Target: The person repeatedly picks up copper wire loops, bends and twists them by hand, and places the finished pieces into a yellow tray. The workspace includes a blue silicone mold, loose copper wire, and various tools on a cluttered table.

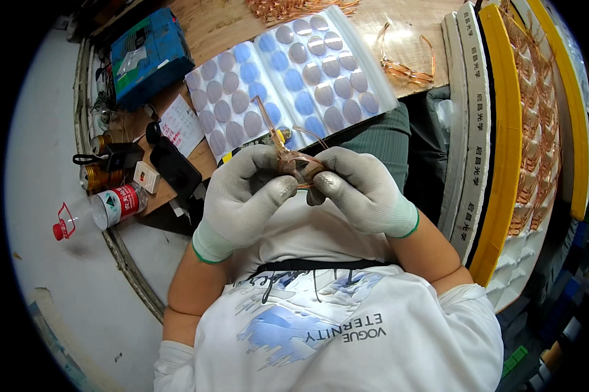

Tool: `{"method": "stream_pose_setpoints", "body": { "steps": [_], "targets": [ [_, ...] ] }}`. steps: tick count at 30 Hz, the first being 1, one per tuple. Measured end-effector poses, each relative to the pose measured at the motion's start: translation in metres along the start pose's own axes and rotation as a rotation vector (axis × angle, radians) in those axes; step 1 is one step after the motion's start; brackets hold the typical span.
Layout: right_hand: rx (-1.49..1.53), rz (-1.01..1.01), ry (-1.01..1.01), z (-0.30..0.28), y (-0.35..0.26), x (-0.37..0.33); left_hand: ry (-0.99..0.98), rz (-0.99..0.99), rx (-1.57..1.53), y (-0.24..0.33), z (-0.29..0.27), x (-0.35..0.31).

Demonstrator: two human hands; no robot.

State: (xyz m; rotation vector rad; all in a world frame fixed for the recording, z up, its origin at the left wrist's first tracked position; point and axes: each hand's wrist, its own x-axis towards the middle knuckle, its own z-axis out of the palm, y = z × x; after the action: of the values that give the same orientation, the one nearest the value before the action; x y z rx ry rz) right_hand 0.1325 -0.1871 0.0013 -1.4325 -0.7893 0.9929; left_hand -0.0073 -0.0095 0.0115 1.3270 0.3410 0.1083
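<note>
Both my hands wear pale grey gloves with green cuffs and meet in front of my body. Between them is a translucent amber eyeglass frame [301,168], its temples pointing away from me. My left hand [239,199] pinches one side of the frame with thumb and fingers. Gripping the other side, my right hand [366,189] has its thumb pressed near the rim. A dark tinted lens [316,196] shows just below the right thumb; whether it sits in the rim I cannot tell. The fingers partly hide the frame.
Beyond my hands lies a clear sheet [382,91] with rows of tinted round lenses. More amber glasses [409,70] rest at its right. Stacked white and yellow trays [500,144] with copper-coloured frames stand right. Leftward are a blue box [151,59], a black phone [175,168] and a bottle [121,204].
</note>
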Motion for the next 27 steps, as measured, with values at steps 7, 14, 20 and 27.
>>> {"method": "stream_pose_setpoints", "body": {
  "steps": [7,14,20,27],
  "targets": [
    [-0.254,-0.270,0.165,0.006,0.002,0.006,0.193,0.186,0.208,-0.015,0.004,0.001],
    [-0.227,-0.425,0.188,-0.006,0.000,0.003,0.210,0.251,0.293,-0.019,-0.003,-0.009],
    [-0.539,-0.288,0.247,-0.001,-0.007,0.002,0.240,0.304,0.353,-0.021,0.002,0.006],
    [-0.427,-0.211,0.108,-0.018,-0.012,0.007,0.179,0.324,0.268,-0.030,-0.009,0.016]
  ]
}}
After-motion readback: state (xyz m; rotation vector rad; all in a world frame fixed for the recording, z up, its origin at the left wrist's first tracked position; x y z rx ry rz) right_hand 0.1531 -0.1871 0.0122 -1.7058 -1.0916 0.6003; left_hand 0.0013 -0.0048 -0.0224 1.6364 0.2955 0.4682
